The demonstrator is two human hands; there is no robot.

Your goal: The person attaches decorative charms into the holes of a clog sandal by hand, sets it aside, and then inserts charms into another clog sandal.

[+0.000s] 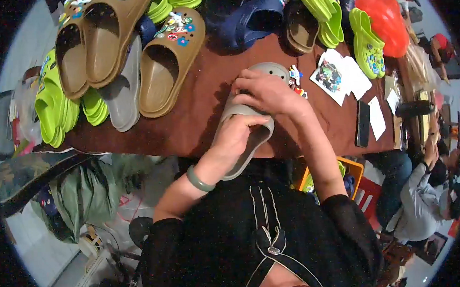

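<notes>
A grey clog is held at the table's front edge, its toe pointing away from me. My left hand, with a bracelet at the wrist, grips it with the fingers reaching into the foot opening. Over the clog's upper lies my right hand, its fingers curled and pressed against the holed top. Whether those fingers pinch something small is hidden. Small colourful shoe charms lie by the toe, just right of the clog.
Brown clogs with charms, green clogs and a grey clog crowd the back left. Navy clogs, a green clog and a red bag stand back right. Printed cards and a phone lie right.
</notes>
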